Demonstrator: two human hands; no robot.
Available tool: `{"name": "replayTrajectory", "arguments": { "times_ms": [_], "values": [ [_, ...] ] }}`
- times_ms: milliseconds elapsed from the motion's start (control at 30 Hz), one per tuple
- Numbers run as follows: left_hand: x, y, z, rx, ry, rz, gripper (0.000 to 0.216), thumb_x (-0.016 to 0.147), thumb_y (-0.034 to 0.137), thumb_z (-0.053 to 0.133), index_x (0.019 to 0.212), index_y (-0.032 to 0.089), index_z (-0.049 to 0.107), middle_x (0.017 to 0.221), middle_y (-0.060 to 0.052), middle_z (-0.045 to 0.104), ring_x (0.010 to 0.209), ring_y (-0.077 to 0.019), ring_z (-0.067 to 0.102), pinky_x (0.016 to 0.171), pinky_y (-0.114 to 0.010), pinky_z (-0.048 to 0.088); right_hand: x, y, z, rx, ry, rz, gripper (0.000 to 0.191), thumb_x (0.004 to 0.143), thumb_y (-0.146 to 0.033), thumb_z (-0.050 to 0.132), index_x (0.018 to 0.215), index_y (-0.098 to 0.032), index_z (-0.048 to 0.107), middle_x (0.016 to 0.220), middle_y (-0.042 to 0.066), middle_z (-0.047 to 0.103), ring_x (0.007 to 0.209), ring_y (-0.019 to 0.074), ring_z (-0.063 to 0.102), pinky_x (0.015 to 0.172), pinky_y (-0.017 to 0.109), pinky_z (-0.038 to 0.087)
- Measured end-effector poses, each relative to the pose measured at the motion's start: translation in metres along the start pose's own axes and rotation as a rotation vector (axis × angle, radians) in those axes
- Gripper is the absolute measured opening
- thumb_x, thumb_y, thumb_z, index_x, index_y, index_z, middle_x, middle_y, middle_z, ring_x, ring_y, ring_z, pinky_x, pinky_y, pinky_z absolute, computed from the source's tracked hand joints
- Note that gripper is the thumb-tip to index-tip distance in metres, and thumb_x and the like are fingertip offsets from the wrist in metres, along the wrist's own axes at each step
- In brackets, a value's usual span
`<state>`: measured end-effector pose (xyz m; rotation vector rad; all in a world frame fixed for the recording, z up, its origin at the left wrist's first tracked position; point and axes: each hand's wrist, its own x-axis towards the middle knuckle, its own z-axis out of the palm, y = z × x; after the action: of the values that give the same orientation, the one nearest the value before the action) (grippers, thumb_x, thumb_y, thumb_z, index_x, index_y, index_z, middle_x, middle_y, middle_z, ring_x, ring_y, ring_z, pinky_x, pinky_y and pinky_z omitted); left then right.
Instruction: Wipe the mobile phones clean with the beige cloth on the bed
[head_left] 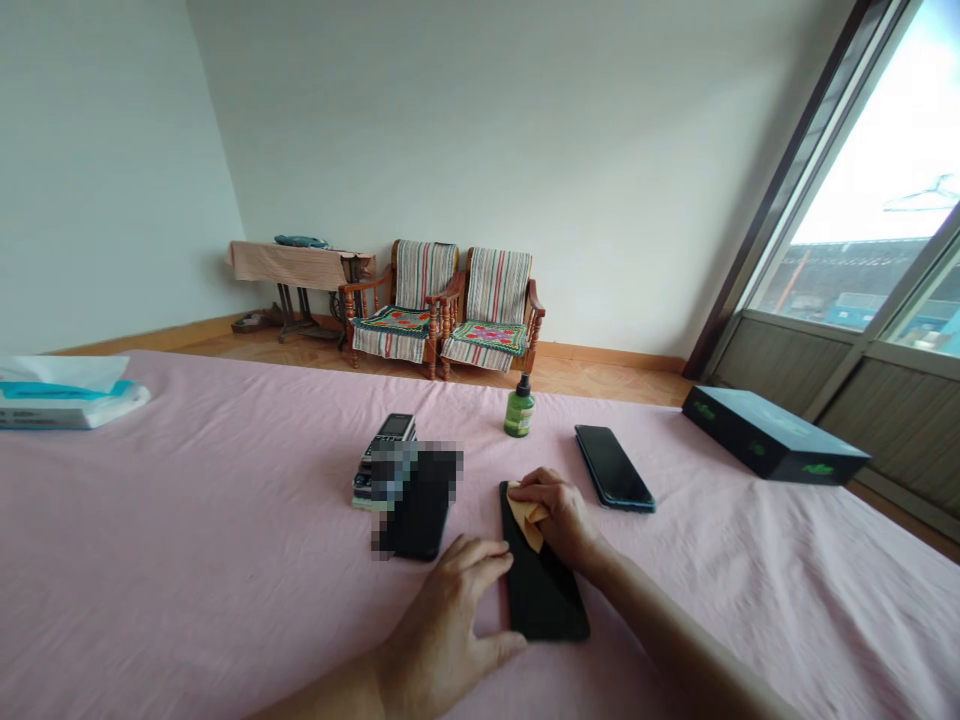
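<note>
A black smartphone (544, 595) lies flat on the pink cloth in front of me. My right hand (566, 520) pinches a folded yellow-orange cloth (529, 518) and presses it on the phone's upper part. Along the phone's left edge, my left hand (450, 610) holds it, fingertips on the side and thumb at the near left corner. Another dark phone (427, 510), partly blurred out by pixelation, rests to the left. Beside it is a stack of older keypad phones (394, 432). To the right lies a dark smartphone (615, 468) with a bluish edge.
A green bottle with a black top (519, 410) stands beyond the phones. A black box (772, 435) sits at the right edge, a tissue pack (71, 395) at the far left. The pink cloth (225, 560) is wrinkled. Two wooden chairs (487, 310) stand by the wall.
</note>
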<state>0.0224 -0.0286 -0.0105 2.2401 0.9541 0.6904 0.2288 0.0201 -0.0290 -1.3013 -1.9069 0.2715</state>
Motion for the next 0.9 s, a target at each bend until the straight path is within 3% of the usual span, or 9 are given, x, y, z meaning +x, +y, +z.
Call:
{"name": "replayTrajectory", "arguments": {
  "times_ms": [300, 467, 567, 700, 900],
  "values": [
    [-0.002, -0.007, 0.008, -0.052, 0.074, 0.003, 0.075, 0.059, 0.011, 0.081, 0.125, 0.021, 0.049, 0.127, -0.009, 0.053, 0.121, -0.027, 0.047, 0.106, -0.045, 0.036, -0.067, -0.053, -0.019, 0.177, -0.173, -0.021, 0.034, 0.069, -0.005, 0.057, 0.091, -0.024, 0.075, 0.091, 0.006, 0.063, 0.084, 0.0189, 0.06, 0.07, 0.028, 0.047],
    [-0.001, -0.005, 0.004, 0.006, 0.01, 0.013, 0.075, 0.063, 0.019, 0.082, 0.131, 0.021, 0.05, 0.135, -0.01, 0.05, 0.125, -0.0272, 0.043, 0.108, -0.045, 0.033, -0.091, -0.06, -0.028, 0.194, -0.252, -0.045, 0.046, 0.061, 0.0, 0.052, 0.093, -0.025, 0.073, 0.091, 0.006, 0.063, 0.087, 0.02, 0.06, 0.072, 0.029, 0.048],
    [-0.001, -0.003, 0.001, 0.034, -0.01, 0.022, 0.069, 0.062, 0.02, 0.081, 0.127, 0.022, 0.056, 0.133, -0.008, 0.053, 0.124, -0.0277, 0.044, 0.108, -0.046, 0.033, -0.086, -0.044, -0.028, 0.155, -0.174, -0.002, 0.055, 0.058, 0.003, 0.045, 0.096, -0.025, 0.073, 0.094, 0.006, 0.063, 0.088, 0.0197, 0.06, 0.073, 0.029, 0.049],
    [-0.001, -0.001, 0.0, 0.04, -0.02, 0.011, 0.069, 0.062, 0.023, 0.08, 0.127, 0.022, 0.057, 0.134, -0.009, 0.053, 0.123, -0.0284, 0.045, 0.107, -0.047, 0.034, -0.054, -0.012, -0.026, 0.049, -0.061, 0.023, 0.064, 0.051, 0.005, 0.041, 0.097, -0.025, 0.074, 0.094, 0.006, 0.064, 0.091, 0.0199, 0.059, 0.079, 0.031, 0.048],
    [-0.001, -0.001, -0.001, 0.064, -0.032, 0.009, 0.067, 0.064, 0.023, 0.079, 0.127, 0.019, 0.057, 0.134, -0.01, 0.052, 0.124, -0.0278, 0.044, 0.107, -0.045, 0.033, -0.011, 0.017, -0.021, -0.044, 0.027, 0.015, 0.052, 0.057, 0.005, 0.046, 0.088, -0.023, 0.076, 0.088, 0.006, 0.065, 0.085, 0.0198, 0.059, 0.078, 0.032, 0.047]
  ]
}}
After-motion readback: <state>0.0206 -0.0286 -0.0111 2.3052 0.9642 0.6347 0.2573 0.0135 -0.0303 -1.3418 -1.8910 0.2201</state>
